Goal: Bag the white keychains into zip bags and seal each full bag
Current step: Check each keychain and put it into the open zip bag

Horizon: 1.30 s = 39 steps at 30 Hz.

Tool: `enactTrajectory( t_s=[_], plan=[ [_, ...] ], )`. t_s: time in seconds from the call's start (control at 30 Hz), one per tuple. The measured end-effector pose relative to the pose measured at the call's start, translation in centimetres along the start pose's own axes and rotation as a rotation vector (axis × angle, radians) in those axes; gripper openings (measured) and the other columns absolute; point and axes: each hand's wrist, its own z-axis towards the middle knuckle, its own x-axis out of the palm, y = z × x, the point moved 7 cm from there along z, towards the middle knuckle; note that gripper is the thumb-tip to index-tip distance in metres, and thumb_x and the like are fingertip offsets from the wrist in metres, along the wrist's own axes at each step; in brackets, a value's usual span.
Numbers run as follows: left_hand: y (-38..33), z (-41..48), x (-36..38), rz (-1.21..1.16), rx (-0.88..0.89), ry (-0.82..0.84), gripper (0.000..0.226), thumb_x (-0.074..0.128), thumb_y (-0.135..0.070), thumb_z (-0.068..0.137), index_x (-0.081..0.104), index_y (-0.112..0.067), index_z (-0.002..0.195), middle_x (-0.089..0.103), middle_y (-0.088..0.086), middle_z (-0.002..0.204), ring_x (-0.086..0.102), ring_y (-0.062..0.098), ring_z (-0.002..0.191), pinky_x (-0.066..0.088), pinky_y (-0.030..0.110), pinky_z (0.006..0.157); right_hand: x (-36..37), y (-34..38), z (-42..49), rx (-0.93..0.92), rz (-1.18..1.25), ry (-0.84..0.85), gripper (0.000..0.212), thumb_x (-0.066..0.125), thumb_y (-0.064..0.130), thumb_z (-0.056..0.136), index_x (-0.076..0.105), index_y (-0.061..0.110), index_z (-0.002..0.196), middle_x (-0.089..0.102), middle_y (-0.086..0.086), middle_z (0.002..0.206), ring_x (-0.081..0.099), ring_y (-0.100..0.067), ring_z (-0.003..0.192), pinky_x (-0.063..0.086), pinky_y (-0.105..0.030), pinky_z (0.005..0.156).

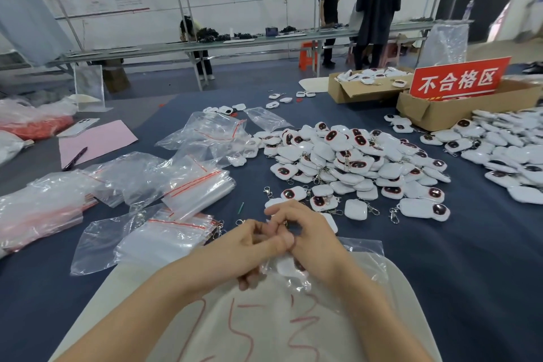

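White sheet with red scrawl at the near edge, on dark blue table cover. Over it the left hand and right hand meet, fingers curled, both pinching the mouth of a clear zip bag. One white keychain shows inside the bag, under the right hand. Heap of loose keychains just beyond. Empty bags stacked left. Cardboard boxes and red sign far right.
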Motion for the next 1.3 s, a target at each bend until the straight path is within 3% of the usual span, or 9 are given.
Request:
enactTrajectory(
  t_s=[0.13, 0.33, 0.43, 0.63, 0.77, 0.93, 1.0, 1.17, 1.3],
  plan=[
    [0.2, -0.5, 0.8, -0.109, -0.048, 0.113, 0.033, 0.075, -0.039, 0.088, 0.059, -0.013, 0.101, 0.045, -0.004, 0.056, 0.042, 0.01, 0.047, 0.036, 0.02, 0.044, 0.3, 0.2, 0.3, -0.025, -0.007, 0.003, 0.054, 0.059, -0.003, 0.09, 0.065, 0.042, 0.063, 0.064, 0.024, 0.108, 0.063, -0.004, 0.102, 0.053, -0.029, 0.087],
    [0.4, -1.1, 2.1, -0.182, -0.069, 0.173, 0.012, 0.049, -0.001, 0.102, 0.059, -0.008, 0.1, 0.039, 0.018, 0.066, 0.028, 0.008, 0.036, 0.028, 0.02, 0.038, 0.7, -1.3, 0.7, 0.113, 0.17, -0.012, 0.042, 0.054, 0.0, 0.092, 0.072, 0.033, 0.073, 0.073, 0.014, 0.107, 0.07, -0.011, 0.083, 0.054, -0.028, 0.075],
    [0.5, -1.2, 1.8, -0.204, -0.057, 0.148, 0.015, 0.05, -0.002, 0.102, 0.059, -0.003, 0.114, 0.063, 0.002, 0.065, 0.029, 0.007, 0.037, 0.03, 0.02, 0.039, 0.6, -1.4, 0.6, 0.168, 0.297, 0.008, 0.034, 0.053, 0.004, 0.093, 0.073, 0.028, 0.078, 0.075, 0.0, 0.089, 0.059, -0.01, 0.057, 0.048, -0.021, 0.051],
    [1.1, -1.4, 0.2, -0.123, 0.025, 0.02, 0.014, 0.053, -0.01, 0.104, 0.06, -0.002, 0.096, 0.056, -0.005, 0.054, 0.033, 0.01, 0.037, 0.035, 0.023, 0.04, -0.1, -0.9, 0.8, 0.123, 0.244, -0.008, 0.042, 0.055, 0.001, 0.096, 0.075, 0.034, 0.081, 0.076, 0.003, 0.094, 0.066, -0.006, 0.079, 0.056, -0.022, 0.075],
    [1.7, -1.3, 0.5, 0.009, 0.019, 0.043, 0.021, 0.046, -0.019, 0.108, 0.049, 0.002, 0.11, 0.066, 0.03, 0.082, 0.041, 0.012, 0.034, 0.039, 0.032, 0.048, 0.3, -0.7, 0.6, 0.132, 0.197, 0.016, 0.035, 0.055, 0.006, 0.096, 0.075, 0.032, 0.085, 0.076, 0.001, 0.092, 0.064, -0.013, 0.08, 0.055, -0.045, 0.082],
    [1.2, -2.0, 0.5, -0.064, 0.018, 0.208, 0.029, 0.045, -0.032, 0.108, 0.06, -0.014, 0.125, 0.074, -0.001, 0.075, 0.036, 0.01, 0.039, 0.041, 0.028, 0.051, 0.2, -0.5, 0.4, 0.149, 0.229, 0.024, 0.033, 0.054, 0.004, 0.096, 0.075, 0.028, 0.088, 0.075, -0.001, 0.088, 0.066, -0.013, 0.084, 0.058, -0.032, 0.083],
    [1.2, -1.5, -1.8, -0.009, 0.029, 0.037, 0.038, 0.047, -0.048, 0.101, 0.071, -0.022, 0.115, 0.075, 0.014, 0.102, 0.036, 0.015, 0.043, 0.037, 0.026, 0.047, -0.3, -0.6, 0.4, 0.169, 0.296, -0.011, 0.029, 0.056, 0.002, 0.095, 0.076, 0.022, 0.09, 0.076, -0.001, 0.093, 0.069, -0.013, 0.09, 0.057, -0.023, 0.08],
    [0.9, 1.6, -7.9, 0.028, 0.105, -0.471, 0.024, 0.05, -0.027, 0.105, 0.068, -0.013, 0.1, 0.077, -0.003, 0.089, 0.046, 0.012, 0.039, 0.046, 0.025, 0.048, -2.1, -0.8, 1.0, 0.234, 0.58, -0.127, 0.028, 0.059, 0.007, 0.097, 0.079, 0.024, 0.087, 0.077, -0.003, 0.109, 0.072, -0.02, 0.108, 0.055, -0.031, 0.098],
    [-0.2, 5.9, -7.3, 0.207, 0.097, -0.449, 0.017, 0.051, -0.027, 0.104, 0.062, -0.018, 0.114, 0.069, -0.001, 0.108, 0.066, 0.011, 0.075, 0.056, 0.032, 0.076, -3.7, -2.3, 1.2, 0.34, 0.914, -0.307, 0.019, 0.06, 0.009, 0.098, 0.071, 0.015, 0.112, 0.076, -0.006, 0.112, 0.071, -0.024, 0.109, 0.057, -0.037, 0.096]
  ],
)
